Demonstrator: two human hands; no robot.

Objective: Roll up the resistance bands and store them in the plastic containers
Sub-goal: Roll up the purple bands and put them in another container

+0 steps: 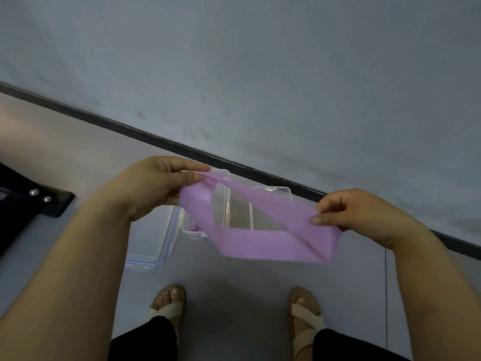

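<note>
Centre of frame: a purple resistance band (250, 238) is held in the air between both hands, unrolled and open as a flat loop. Its upper strip runs diagonally from upper left to lower right; its lower strip sags beneath and shows a folded crease near the right end.

Left hand (156, 186), centre left: thumb and curled fingers pinch the band's left end. Right hand (356, 214), centre right: thumb and fingertips pinch the right end, with the other fingers curled.

Seen through the loop and behind it, a clear plastic container (276, 190) sits open on the grey floor (234, 282), close to the wall (260, 61). A small purple item (194, 227) lies at the container's lower left corner (too blurred to identify). A clear lid (151, 246) with a blue-tinted rim lies on the floor just left of the container, partly hidden by the left forearm.

A black skirting strip (156, 138) crosses the frame diagonally, from upper left to lower right, where wall meets floor. A black fixture (52, 201) with two metal screw heads occupies the left edge. At the bottom of the frame, both feet wear beige sandals (169, 303), well apart.
</note>
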